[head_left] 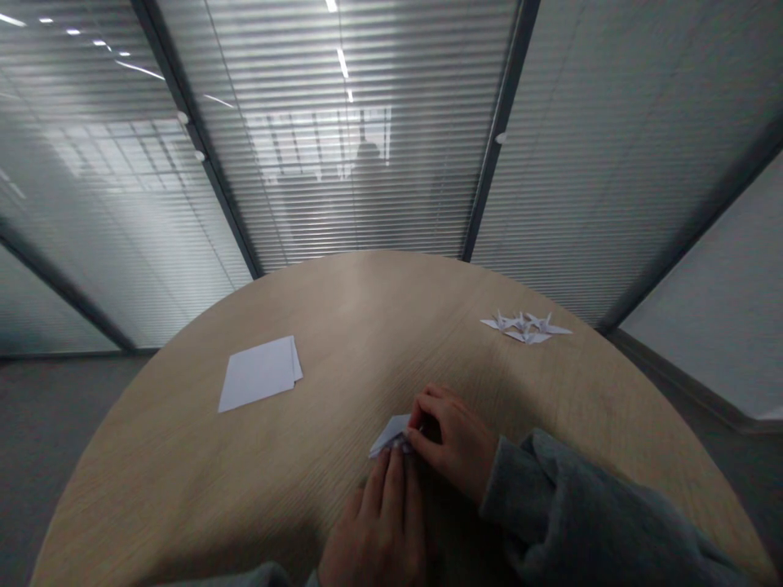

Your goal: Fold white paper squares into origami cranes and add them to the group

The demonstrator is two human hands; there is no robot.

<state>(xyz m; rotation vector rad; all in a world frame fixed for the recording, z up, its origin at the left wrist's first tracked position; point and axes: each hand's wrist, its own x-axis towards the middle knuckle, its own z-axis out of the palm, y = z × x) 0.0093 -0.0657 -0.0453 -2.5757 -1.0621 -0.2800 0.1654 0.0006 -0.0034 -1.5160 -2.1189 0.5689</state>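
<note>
A small folded piece of white paper (390, 432) lies on the wooden table, near its front edge. My left hand (382, 522) rests flat, its stretched fingertips touching the near edge of the paper. From the right, my right hand (453, 436) pinches the paper's right side between thumb and index finger. The pinched edge is partly hidden by the fingers.
White paper sheets (260, 375) lie stacked on the left of the round table (367, 302). Several folded white paper cranes (526, 326) sit together at the back right. Glass panels with blinds (367, 204) stand behind the table.
</note>
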